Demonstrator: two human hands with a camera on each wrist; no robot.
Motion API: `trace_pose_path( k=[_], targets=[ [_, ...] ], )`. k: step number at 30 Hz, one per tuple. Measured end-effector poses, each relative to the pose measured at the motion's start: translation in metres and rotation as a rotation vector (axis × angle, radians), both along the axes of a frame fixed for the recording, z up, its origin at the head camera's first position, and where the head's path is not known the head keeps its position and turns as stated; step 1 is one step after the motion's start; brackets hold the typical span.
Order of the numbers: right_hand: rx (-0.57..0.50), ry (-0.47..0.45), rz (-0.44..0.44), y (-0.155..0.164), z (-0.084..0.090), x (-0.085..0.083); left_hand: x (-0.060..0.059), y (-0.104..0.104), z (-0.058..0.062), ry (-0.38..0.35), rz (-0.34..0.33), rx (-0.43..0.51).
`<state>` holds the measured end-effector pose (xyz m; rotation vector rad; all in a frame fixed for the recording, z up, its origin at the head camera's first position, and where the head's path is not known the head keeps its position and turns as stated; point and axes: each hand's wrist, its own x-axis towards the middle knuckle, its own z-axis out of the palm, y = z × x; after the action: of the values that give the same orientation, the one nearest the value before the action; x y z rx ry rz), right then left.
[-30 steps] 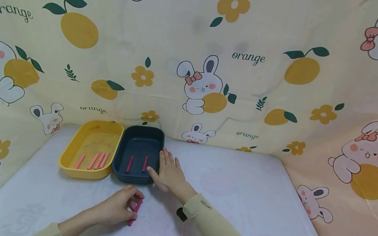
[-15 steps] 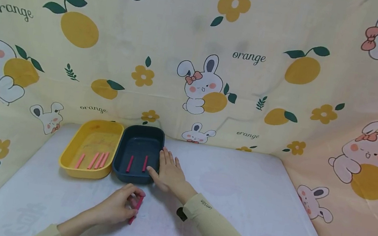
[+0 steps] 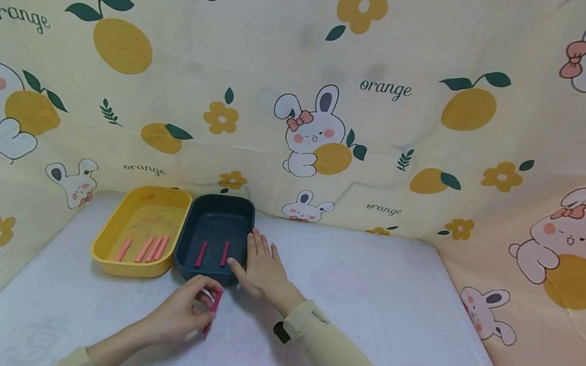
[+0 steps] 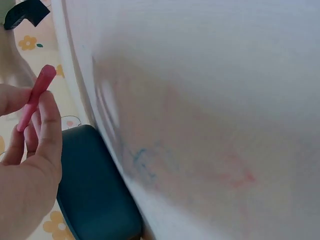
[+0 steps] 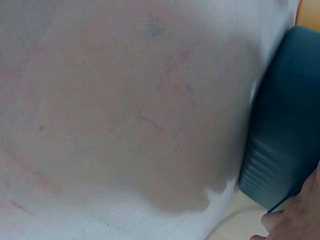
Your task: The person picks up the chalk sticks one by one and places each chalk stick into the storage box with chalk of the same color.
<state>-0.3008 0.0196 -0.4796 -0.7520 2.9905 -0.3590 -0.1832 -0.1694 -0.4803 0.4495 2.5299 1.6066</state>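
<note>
My left hand pinches a dark pink crayon between thumb and fingers, just in front of the dark blue tray. The crayon tilts upward, its far end near the tray's front edge in the head view. Two crayons of the same dark pink lie apart inside that tray. My right hand rests with straight fingers along the tray's right side, the thumb over the rim. Against the tray's left side stands a yellow tray holding several lighter pink crayons.
A white cloth with faint red and blue marks covers the table. Behind and beside it hangs a printed curtain with rabbits and oranges. Both trays stand near the table's back edge, left of the middle.
My left hand has raised the dark pink crayon and moved it forward toward the dark blue tray. My right hand and both trays have stayed in place.
</note>
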Motion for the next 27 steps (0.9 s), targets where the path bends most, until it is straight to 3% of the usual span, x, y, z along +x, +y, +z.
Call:
trace_pose_path(
  k=[13, 20, 27],
  targets=[
    [0.001, 0.0, -0.005, 0.0, 0.001, 0.002, -0.01, -0.004, 0.012, 0.072, 0.16, 0.076],
    [0.0, -0.004, 0.0, 0.0, 0.001, 0.002, -0.018, -0.007, 0.021, 0.098, 0.213, 0.079],
    [0.024, -0.006, -0.005, 0.0, -0.007, -0.004, -0.029, -0.011, 0.027, 0.151, 0.22, 0.092]
  ],
)
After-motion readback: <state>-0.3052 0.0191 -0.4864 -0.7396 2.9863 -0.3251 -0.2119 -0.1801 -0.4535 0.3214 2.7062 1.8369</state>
